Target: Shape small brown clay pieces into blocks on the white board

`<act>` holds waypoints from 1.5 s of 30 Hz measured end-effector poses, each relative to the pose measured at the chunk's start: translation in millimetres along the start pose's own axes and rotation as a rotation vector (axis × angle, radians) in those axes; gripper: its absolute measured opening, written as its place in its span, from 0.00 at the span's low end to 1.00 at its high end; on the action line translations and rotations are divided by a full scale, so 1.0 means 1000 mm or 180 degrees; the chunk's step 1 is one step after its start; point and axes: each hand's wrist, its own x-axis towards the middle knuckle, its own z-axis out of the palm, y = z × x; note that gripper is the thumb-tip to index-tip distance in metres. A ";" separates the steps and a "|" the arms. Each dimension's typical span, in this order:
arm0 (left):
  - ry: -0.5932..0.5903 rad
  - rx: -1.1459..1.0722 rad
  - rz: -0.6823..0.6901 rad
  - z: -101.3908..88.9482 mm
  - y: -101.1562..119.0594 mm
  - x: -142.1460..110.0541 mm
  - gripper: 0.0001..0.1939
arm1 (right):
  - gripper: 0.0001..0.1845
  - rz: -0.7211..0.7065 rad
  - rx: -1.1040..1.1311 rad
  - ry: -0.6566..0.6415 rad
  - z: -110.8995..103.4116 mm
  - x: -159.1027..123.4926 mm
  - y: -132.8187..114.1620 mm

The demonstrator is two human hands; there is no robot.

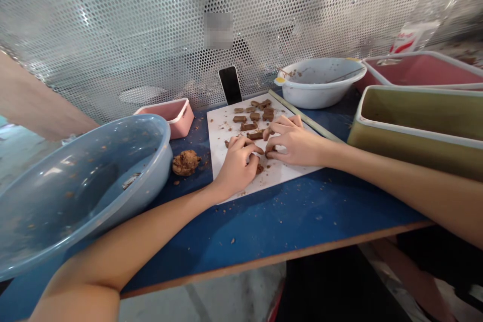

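My left hand point(238, 165) is bent over the near part of a white board point(222, 181), its fingers curled and closed on a small brown dough-like piece point(259, 168) that they mostly cover. Facing it from the right, my right hand point(292, 141) has its thumb and fingertips pinched down at the same spot, against the brown material. Behind both hands lie several small shaped brown pieces point(248, 127), some like short bars with wider ends. Crumbs are scattered round them. A large rough brown lump point(186, 162) rests on the blue table, left of the board.
At left stands a big blue basin point(151, 171), with a small pink bin point(181, 123) behind it. A phone point(230, 85) leans on the perforated metal screen. A pale stick point(305, 116) borders the board. Rightward are a white basin point(309, 95), olive bin point(396, 136) and pink bin point(422, 68).
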 end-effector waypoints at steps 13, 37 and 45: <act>0.0027 -0.0028 -0.0008 0.001 0.000 0.000 0.15 | 0.13 0.0022 -0.0063 -0.0033 0.000 0.000 -0.001; -0.0030 0.0049 -0.0001 -0.001 0.001 0.000 0.16 | 0.12 -0.0139 -0.0094 0.0061 -0.001 0.000 -0.001; -0.0028 -0.0011 -0.0022 -0.001 0.001 0.000 0.15 | 0.12 -0.0189 -0.0088 0.0020 0.001 0.000 0.001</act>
